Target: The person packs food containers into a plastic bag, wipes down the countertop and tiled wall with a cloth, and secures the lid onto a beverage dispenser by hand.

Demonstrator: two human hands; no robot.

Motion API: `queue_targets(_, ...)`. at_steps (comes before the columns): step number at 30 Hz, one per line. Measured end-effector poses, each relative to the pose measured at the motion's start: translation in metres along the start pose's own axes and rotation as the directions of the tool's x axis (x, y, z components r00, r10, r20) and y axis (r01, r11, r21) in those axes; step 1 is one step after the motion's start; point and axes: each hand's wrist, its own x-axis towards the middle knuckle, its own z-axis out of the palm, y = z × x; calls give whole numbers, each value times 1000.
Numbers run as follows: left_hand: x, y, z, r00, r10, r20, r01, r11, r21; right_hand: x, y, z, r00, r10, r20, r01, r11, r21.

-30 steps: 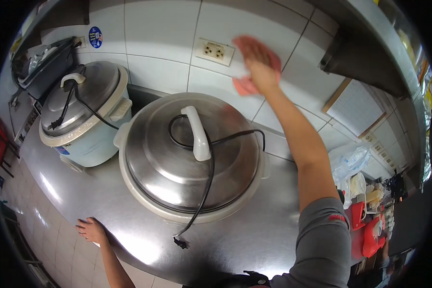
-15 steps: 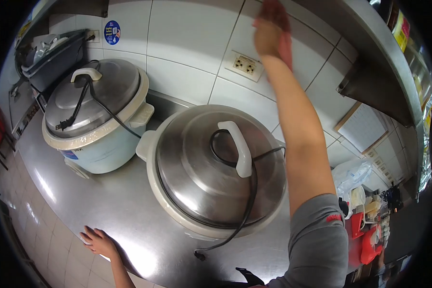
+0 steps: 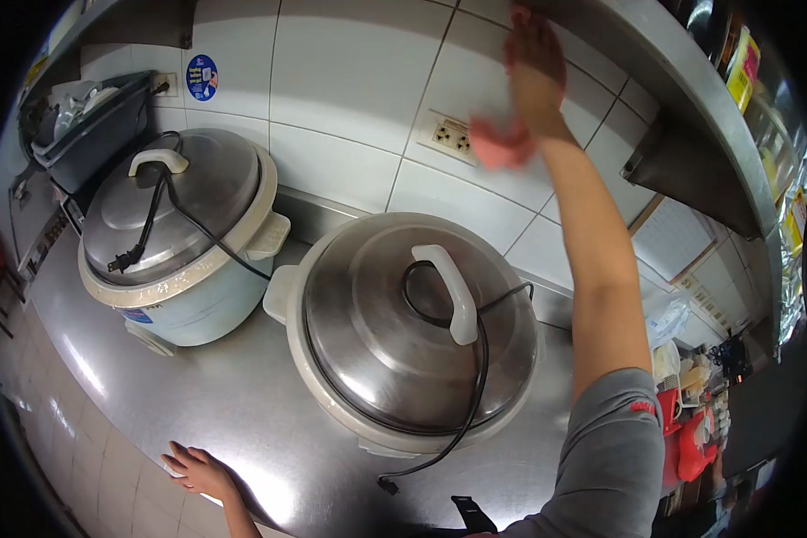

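Observation:
High on the white tiled wall (image 3: 350, 81), my right hand (image 3: 536, 67) presses a pink cloth (image 3: 504, 143), which hangs down beside the wall outlet (image 3: 451, 136) and is partly blurred. My left hand (image 3: 197, 471) rests with fingers spread at the near edge of the steel counter (image 3: 323, 484), holding nothing. Between my hands stands a large rice cooker (image 3: 377, 314) with a metal lid, its black cord looped round the white handle. A second rice cooker (image 3: 188, 305) stands to its left, its cord also lying over the lid.
A grey bin (image 3: 99, 134) with items in it stands at the back left. A metal shelf (image 3: 690, 67) and its bracket (image 3: 690, 170) overhang on the right. Beyond my right arm are a clipboard with paper (image 3: 674, 238), a plastic bag (image 3: 665, 318) and red items (image 3: 693, 448).
My right hand has moved up the wall with the cloth, then slightly right, and the cloth's lower end now swings out left. My left hand stays at the counter edge. The view has shifted.

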Motion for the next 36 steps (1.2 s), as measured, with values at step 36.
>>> queue_targets(36,8,0,-5,999,7,41,-8,999,38,-190,96,28,842,526,119,-521,851,-73)
